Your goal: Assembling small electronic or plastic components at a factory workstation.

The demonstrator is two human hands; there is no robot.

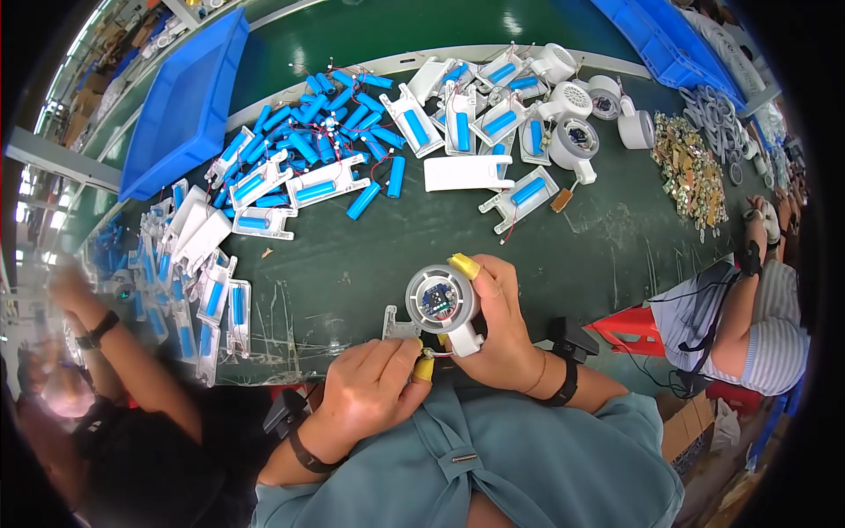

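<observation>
My right hand point(503, 330) is closed round the side of a small white fan head point(466, 299), its thumb or finger wrapped in yellow tape. The round grey-rimmed opening faces up and shows a blue circuit board point(437, 301) with thin wires. A short white neck point(465, 339) points down toward my left hand. With bent fingers, my left hand point(370, 387) grips a white plastic handle shell point(399, 324), whose notched end sticks out above the knuckles. The rest of that shell is hidden by the hand. Thin wire shows between the left fingertips and the neck.
Blue battery cells point(304, 145) lie heaped beyond my hands, beside handle shells with batteries point(462, 130) and more fan heads point(574, 139). A pile of small boards point(691, 172) is at right. Blue bins point(189, 106) stand at the back. Co-workers' arms point(145, 361) are at both sides.
</observation>
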